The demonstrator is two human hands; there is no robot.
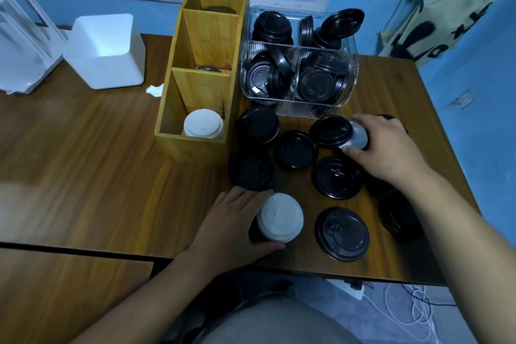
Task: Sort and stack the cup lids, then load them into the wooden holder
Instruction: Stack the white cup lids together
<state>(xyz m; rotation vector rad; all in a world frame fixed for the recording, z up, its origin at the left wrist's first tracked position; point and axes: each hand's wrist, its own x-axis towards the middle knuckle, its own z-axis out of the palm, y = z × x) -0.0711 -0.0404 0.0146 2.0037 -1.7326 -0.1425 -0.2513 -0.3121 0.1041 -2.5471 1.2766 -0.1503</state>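
My left hand (pixel 234 220) grips a stack of white lids (pixel 280 218) near the table's front edge, thumb below it and fingers at its left side. My right hand (pixel 388 148) holds a white lid (pixel 357 135) further back on the right, among several black lids (pixel 296 149) and short black stacks (pixel 258 123) spread on the table. The wooden holder (pixel 195 142) stands left of them; its front compartment holds a stack of white lids (pixel 203 123), and darker lids show in the two compartments behind.
A clear plastic bin (pixel 298 103) with several black lids stands behind the loose lids. A white box (pixel 106 50) and a white rack (pixel 22 36) sit at the back left. The table's front edge (pixel 335 271) runs just below my left hand.
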